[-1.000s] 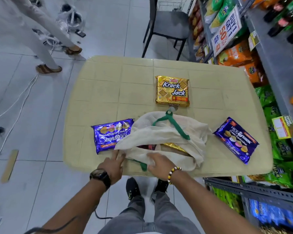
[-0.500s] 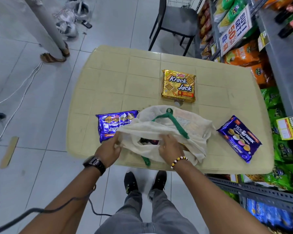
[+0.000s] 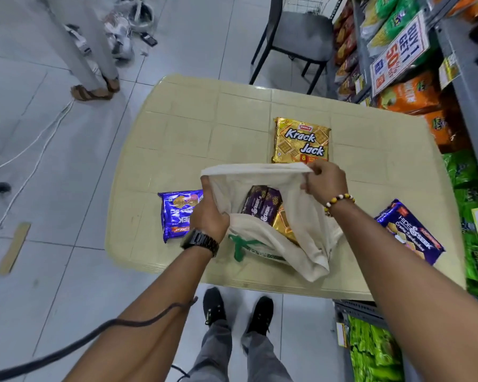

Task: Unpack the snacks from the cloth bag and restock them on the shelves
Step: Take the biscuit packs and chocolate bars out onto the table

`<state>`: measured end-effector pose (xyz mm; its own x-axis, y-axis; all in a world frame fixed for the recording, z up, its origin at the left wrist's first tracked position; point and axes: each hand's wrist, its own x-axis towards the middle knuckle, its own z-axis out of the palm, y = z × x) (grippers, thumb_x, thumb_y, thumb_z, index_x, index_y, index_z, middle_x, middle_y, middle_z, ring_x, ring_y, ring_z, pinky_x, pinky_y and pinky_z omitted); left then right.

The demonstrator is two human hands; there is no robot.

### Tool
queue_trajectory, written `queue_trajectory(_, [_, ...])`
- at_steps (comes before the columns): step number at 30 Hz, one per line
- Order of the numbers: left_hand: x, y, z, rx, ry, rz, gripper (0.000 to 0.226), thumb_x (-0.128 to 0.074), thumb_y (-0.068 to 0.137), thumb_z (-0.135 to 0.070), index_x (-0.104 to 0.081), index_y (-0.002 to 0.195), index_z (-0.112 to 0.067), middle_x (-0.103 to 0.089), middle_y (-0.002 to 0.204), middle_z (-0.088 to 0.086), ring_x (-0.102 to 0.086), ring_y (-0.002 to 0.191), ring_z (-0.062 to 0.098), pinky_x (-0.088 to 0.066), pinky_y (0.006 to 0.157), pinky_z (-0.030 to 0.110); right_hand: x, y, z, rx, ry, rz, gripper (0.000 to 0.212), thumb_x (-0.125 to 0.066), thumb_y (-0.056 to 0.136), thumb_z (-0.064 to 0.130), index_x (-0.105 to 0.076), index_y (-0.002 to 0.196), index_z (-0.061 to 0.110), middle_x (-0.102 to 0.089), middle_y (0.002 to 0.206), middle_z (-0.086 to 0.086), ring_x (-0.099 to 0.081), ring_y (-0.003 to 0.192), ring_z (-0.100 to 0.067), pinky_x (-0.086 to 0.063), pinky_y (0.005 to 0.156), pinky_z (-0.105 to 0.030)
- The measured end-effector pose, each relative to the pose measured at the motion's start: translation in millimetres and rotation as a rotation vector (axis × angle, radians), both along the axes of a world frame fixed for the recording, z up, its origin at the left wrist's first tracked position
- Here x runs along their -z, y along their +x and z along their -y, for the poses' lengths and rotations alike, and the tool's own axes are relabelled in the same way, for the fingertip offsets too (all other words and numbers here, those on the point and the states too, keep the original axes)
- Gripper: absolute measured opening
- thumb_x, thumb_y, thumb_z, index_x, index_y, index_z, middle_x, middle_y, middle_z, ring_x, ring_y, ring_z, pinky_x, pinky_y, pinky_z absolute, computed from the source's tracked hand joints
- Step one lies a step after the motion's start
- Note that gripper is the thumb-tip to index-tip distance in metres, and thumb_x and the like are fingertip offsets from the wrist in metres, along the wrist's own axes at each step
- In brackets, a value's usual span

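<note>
Pale tiled flooring surrounds a beige surface [image 3: 177,119] that stands against stocked shop shelves [image 3: 453,78], which run along the right of the cloth bag [image 3: 301,244]. The bag lies at the near middle of the surface. The left hand [image 3: 209,213] is curled round the left side of the bag's rim, and the right hand [image 3: 324,180] pinches the far side of the rim and lifts it. Pulled apart like this, the mouth gapes towards the person, probably so the contents can be seen and reached.

Inside the bag, dark purple Hide & Seek packs [image 3: 261,204] lie on top, with a gold pack [image 3: 283,224] just beside them and partly under the cloth. The bag's green handle [image 3: 239,245] hangs slack at its near edge.

Three packs already lie outside the bag, spread apart, likely so each can be picked up on its own: a Krack Jack pack [image 3: 301,140] just beyond the bag, a blue Hide & Seek pack [image 3: 177,213] to its left and partly behind the left hand, and another Hide & Seek pack [image 3: 410,232] well to its right. Unpacking looks part done, and nothing suggests shelving has begun. Both hands are busy with the rim, so one must let go to reach in.
</note>
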<state>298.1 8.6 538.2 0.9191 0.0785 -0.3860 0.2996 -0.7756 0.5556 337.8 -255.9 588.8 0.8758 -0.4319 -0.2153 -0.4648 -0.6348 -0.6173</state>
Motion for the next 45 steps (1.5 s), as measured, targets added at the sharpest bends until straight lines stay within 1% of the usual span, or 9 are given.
queue_trajectory(3, [6.1,6.3,-0.2,0.156,0.118,-0.015,0.103,-0.051,0.086,-0.004,0.022,0.151,-0.037,-0.058,0.109,0.015,-0.063,0.084,0.035,-0.047,0.066,0.039,2.0,15.5,8.8,0.021,-0.156,0.086,0.026,-0.053,0.083,0.003,-0.073,0.098,0.009,-0.074,0.098,-0.016,-0.067,0.093,-0.032,-0.046,0.074,-0.026])
queue_trajectory(7, [15.4,-11.3,-16.9,0.364,0.257,-0.123,0.102,-0.051,0.086,-0.005,0.019,0.152,-0.04,-0.032,0.151,0.02,-0.063,0.106,0.04,-0.05,0.077,0.042,15.2,15.9,14.3,-0.08,-0.251,0.008,0.035,-0.054,0.087,0.003,-0.066,0.119,0.008,-0.065,0.122,-0.019,-0.06,0.111,-0.037,-0.048,0.09,-0.034])
queue_trajectory(13, [27.7,-37.9,-48.2,0.356,0.1,-0.064,0.094,-0.07,0.078,-0.036,-0.017,0.155,-0.034,-0.043,0.133,0.01,-0.06,0.105,0.03,-0.055,0.076,0.037,18.8,-12.8,2.5,-0.428,-0.228,-0.407,0.072,-0.065,0.089,0.018,-0.03,0.152,0.021,-0.05,0.145,-0.014,-0.054,0.126,-0.033,-0.046,0.099,-0.035])
queue_trajectory(16, [26.2,-57.1,-65.0,0.274,-0.091,0.136,0.071,-0.064,0.075,-0.049,-0.051,0.142,-0.029,-0.05,0.135,0.007,-0.054,0.12,0.024,-0.05,0.095,0.037,12.2,-35.0,-6.2,-0.37,-0.204,-0.284,0.062,-0.063,0.089,0.015,-0.04,0.147,0.02,-0.056,0.14,-0.012,-0.058,0.12,-0.03,-0.046,0.097,-0.033])
queue_trajectory(19, [30.8,-80.4,-83.9,0.138,-0.041,0.257,0.058,-0.048,0.077,-0.047,-0.064,0.125,-0.018,-0.061,0.122,0.008,-0.058,0.109,0.029,-0.048,0.093,0.039,14.1,-65.6,-24.9,-0.288,-0.069,-0.182,0.041,-0.065,0.088,0.017,-0.059,0.129,0.017,-0.066,0.123,-0.009,-0.067,0.099,-0.025,-0.052,0.089,-0.032])
queue_trajectory(26, [76.8,-95.7,-133.4,0.117,0.404,0.037,0.081,-0.036,0.085,-0.054,-0.04,0.145,0.0,-0.041,0.15,0.026,-0.035,0.139,0.046,-0.036,0.104,0.063,39.1,-104.4,-83.8,-0.214,0.081,-0.25,0.033,-0.066,0.085,0.018,-0.065,0.118,0.015,-0.07,0.109,-0.005,-0.064,0.1,-0.022,-0.044,0.082,-0.023])
queue_trajectory(37, [95.1,-53.9,-166.1,0.378,0.513,-0.075,0.083,-0.022,0.096,-0.063,-0.003,0.158,-0.01,0.002,0.167,0.011,0.001,0.153,0.031,-0.006,0.122,0.049,54.9,-91.7,-144.4,-0.002,0.096,-0.32,0.055,-0.079,0.071,0.031,-0.058,0.116,0.009,-0.066,0.119,-0.011,-0.062,0.111,-0.032,-0.049,0.09,-0.034])
queue_trajectory(41, [99.6,-50.3,-171.9,0.421,0.499,-0.048,0.084,-0.015,0.094,-0.065,-0.003,0.158,-0.01,0.002,0.167,0.01,0.003,0.153,0.03,-0.004,0.122,0.048,66.2,-91.5,-153.7,0.085,0.105,-0.335,0.065,-0.076,0.068,0.041,-0.055,0.12,0.009,-0.063,0.121,-0.013,-0.061,0.112,-0.034,-0.051,0.095,-0.039])
queue_trajectory(45, [107.3,-40.1,-171.7,0.47,0.469,0.032,0.084,-0.006,0.089,-0.057,-0.007,0.158,-0.009,-0.004,0.166,0.012,-0.002,0.153,0.032,0.005,0.121,0.048,69.6,-89.7,-154.4,0.161,0.105,-0.345,0.045,-0.075,0.066,0.039,-0.057,0.096,0.011,-0.067,0.099,-0.01,-0.064,0.094,-0.031,-0.053,0.081,-0.035])
